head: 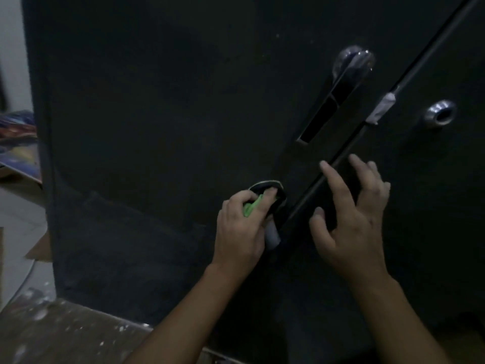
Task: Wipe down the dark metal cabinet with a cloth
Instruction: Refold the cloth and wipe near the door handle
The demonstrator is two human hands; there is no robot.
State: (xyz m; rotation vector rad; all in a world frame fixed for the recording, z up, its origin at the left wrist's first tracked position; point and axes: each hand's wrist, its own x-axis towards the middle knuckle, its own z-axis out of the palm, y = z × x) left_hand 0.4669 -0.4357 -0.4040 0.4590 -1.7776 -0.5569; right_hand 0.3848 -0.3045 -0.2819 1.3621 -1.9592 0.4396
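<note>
The dark metal cabinet (162, 122) fills most of the view, its two doors meeting at a slanted seam. My left hand (241, 229) grips a bunched cloth (265, 203), dark with a green patch and a pale end, and holds it against the left door just beside the seam. My right hand (351, 214) rests on the right door's edge with spread fingers, and the thumb and fingertips touch the metal near the seam.
A chrome handle (351, 64) with a long dark plate sits on the left door. A round chrome lock (441, 115) is on the right door. A strip of pale tape (381, 107) crosses the seam. Paint-spattered floor (52, 332) and colourful items (18, 143) lie at left.
</note>
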